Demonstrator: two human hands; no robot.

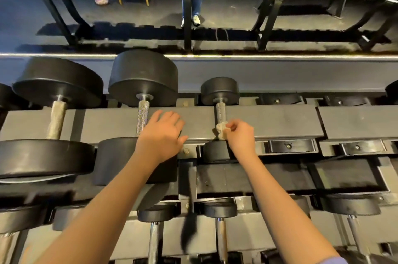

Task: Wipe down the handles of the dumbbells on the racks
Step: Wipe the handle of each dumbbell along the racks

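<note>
1. Cloth [221, 131], a small pale wad, sits pinched by the right hand [241, 136] against the near end of the knurled handle [220, 112] of the small dumbbell [219, 90] on the rack [280, 121]
2. Left hand [163, 134] lies spread, fingers straight, on the rack beam beside the larger dumbbell [143, 78]
3. Cloth looks soft and light; the steel handle, probably rigid and rough, suits wrapping and rubbing in place

Top shelf [280, 121]: three whole dumbbells [56, 119] [142, 117] [220, 111]; one cloth [221, 131]; two hands [163, 132] [241, 136].
</note>
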